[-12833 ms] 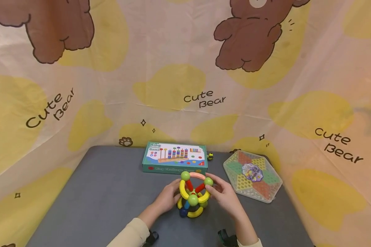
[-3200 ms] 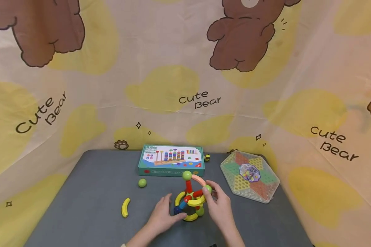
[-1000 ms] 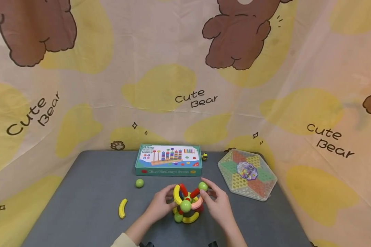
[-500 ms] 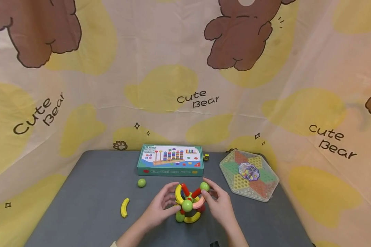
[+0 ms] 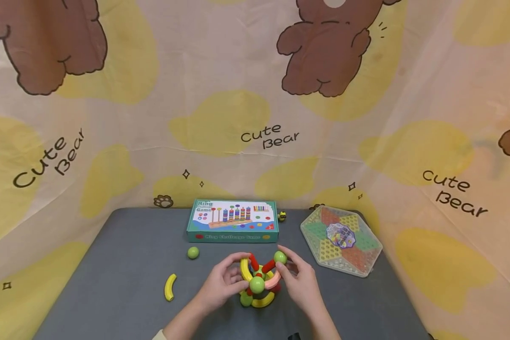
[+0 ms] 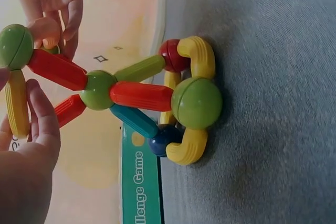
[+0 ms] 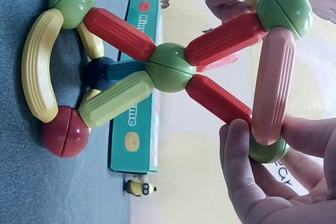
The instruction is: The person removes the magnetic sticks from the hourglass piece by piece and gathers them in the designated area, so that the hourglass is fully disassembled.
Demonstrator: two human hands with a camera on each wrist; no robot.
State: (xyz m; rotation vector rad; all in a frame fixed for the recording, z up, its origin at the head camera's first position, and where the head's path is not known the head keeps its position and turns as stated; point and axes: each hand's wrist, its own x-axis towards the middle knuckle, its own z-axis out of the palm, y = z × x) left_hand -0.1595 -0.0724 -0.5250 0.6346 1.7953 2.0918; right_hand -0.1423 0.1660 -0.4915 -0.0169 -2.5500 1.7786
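Observation:
A magnetic ball-and-stick construction point(image 5: 259, 272) stands on the grey table between both hands. Red, lime and blue sticks meet at its central green ball point(image 7: 170, 67); yellow curved sticks join balls in its base. My left hand point(image 5: 221, 284) grips a yellow curved stick point(image 6: 17, 103) on the upper left, its thumb by the front green ball point(image 5: 257, 284). On the other side my right hand point(image 5: 301, 284) pinches the upper right green ball point(image 5: 280, 257), where a pink curved stick point(image 7: 273, 85) ends. A loose green ball point(image 5: 193, 252) and yellow curved stick point(image 5: 169, 287) lie to the left.
Behind the construction lies a green Ring Challenge Game box point(image 5: 233, 221), with a small yellow-and-black figure point(image 5: 282, 216) at its right end. A hexagonal board point(image 5: 341, 241) with coloured star points lies at the right. A bear-printed cloth point(image 5: 221, 123) hangs behind the table.
The green ball and yellow curved stick came to lie at left after the oldest frame. Since 3.2 s ago the construction has turned and my left hand has risen to its upper yellow stick.

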